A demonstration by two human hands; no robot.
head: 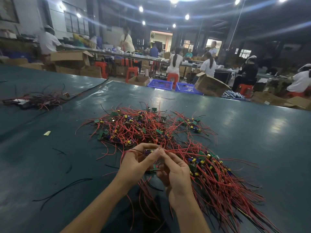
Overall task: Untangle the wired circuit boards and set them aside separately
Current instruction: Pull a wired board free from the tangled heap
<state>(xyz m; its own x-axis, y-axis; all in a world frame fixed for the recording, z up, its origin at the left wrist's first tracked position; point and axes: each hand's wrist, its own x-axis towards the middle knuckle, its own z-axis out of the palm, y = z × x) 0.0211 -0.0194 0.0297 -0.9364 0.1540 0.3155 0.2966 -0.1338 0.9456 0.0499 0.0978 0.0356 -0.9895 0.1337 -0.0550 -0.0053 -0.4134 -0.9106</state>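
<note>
Circuit board [149, 151]: holding it crosswise just above the table [50, 165], on the near side of the tangled pile [143, 128]. Gripping its left end with the left hand [134, 163]; pinching its red wires [183, 150] with the right hand [175, 172], nearer the strands trailing rightward. Likely calling for a leftward pull, away from them.

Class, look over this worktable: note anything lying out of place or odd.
A pale yellow scrap lies alone left of the tangled pile; loose black wires lie scattered there too, without boards.
</note>
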